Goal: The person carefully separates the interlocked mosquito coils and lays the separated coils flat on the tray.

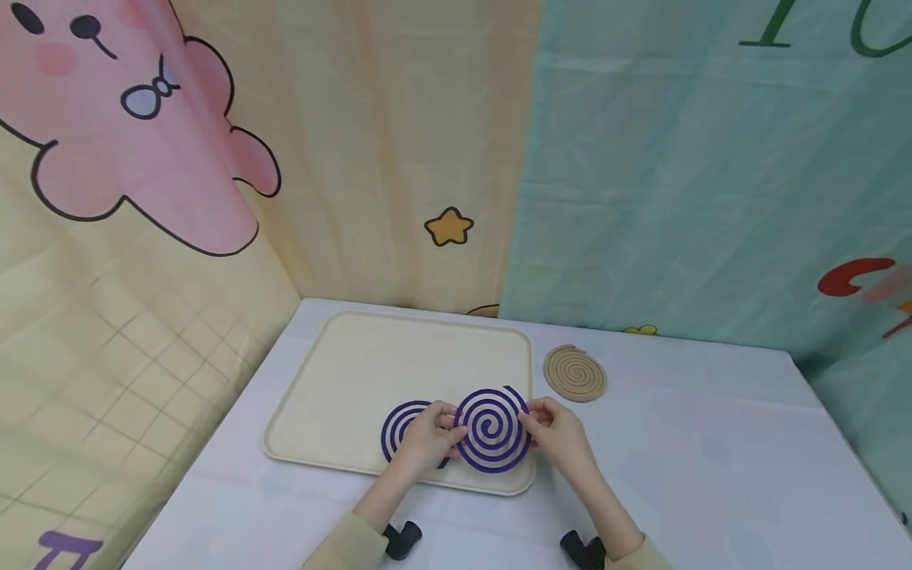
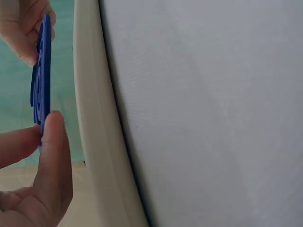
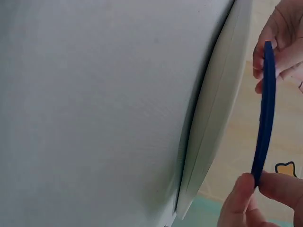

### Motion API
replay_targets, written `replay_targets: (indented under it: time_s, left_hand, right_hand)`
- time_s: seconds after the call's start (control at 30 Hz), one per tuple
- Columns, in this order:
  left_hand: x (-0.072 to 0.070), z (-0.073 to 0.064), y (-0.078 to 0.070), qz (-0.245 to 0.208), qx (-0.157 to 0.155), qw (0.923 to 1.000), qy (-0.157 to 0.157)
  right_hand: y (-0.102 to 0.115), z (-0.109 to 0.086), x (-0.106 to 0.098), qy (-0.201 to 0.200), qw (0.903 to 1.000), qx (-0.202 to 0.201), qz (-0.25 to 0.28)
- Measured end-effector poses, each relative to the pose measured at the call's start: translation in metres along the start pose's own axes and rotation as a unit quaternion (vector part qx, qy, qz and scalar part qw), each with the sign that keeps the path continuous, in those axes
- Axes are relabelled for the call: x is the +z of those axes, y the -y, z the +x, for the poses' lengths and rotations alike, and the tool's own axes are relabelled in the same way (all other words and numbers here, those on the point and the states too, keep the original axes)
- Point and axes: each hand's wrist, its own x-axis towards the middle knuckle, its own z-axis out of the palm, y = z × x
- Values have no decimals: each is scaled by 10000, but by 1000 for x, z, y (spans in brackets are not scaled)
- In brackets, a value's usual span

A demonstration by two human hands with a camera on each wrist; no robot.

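Observation:
Both hands hold a flat blue-purple mosquito coil (image 1: pixel 488 428) over the right part of a cream tray (image 1: pixel 342 372). My left hand (image 1: pixel 427 437) pinches the coil's left edge between thumb and fingers. At its right edge, the right hand (image 1: pixel 559 431) pinches it likewise. Seen edge-on in the left wrist view, the coil (image 2: pixel 46 75) stands tilted up above the tray's rim. The right wrist view also gives its thin edge (image 3: pixel 267 113). A second blue-purple coil (image 1: pixel 385 435) lies on the tray, partly hidden behind the left hand.
A tan mosquito coil (image 1: pixel 575 373) lies on the white tabletop (image 1: pixel 684 443), right of the tray. Printed curtains (image 1: pixel 399 142) hang behind the table and at its sides. Black straps with blocks (image 1: pixel 404 540) sit at both wrists.

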Motion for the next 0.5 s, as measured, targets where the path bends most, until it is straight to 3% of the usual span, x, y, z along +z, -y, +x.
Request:
replay_targets:
  time_s: [0.1,0.23,0.4,0.5]
  left_hand:
    - [1,0,1,489,153,9986,-141]
    - [3,0,2,1089,429,9927,-275]
    - [5,1,2,1597,570,9844,-477]
    - [7,1,1,1817,500,9806,-543]
  right_hand:
    - [-1,0,0,-95,9945,-241,-1019]
    - [-1,1,2,-29,9807,-492,-1894]
    - [1,1,7,66,9734,-658,-2193]
    - [3,1,10,65,9710,-692,-2287]
